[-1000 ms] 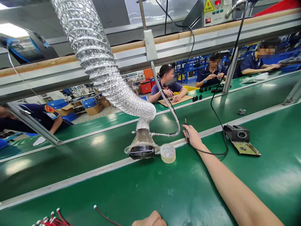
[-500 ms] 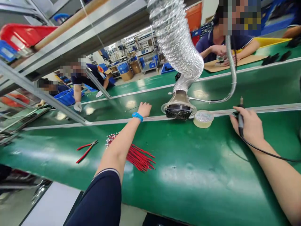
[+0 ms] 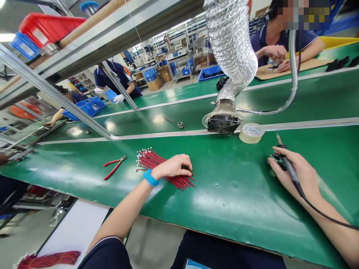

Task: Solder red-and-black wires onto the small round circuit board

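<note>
The left hand (image 3: 175, 166) curls over wires (image 3: 151, 159), grip unclear; the right hand's (image 3: 306, 177) held soldering iron (image 3: 290, 170), tilting, could scorch its green part (image 3: 277, 158).

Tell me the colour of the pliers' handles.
The pliers' handles are red, seen best in the head view.

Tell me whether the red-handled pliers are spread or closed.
Spread: the red-handled pliers lie on the green bench with their two handles wide apart, bare green showing between them.

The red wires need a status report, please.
Left hand over red wires, grip unclear. Right hand holding soldering iron. Pliers lie clear, off left.
</note>
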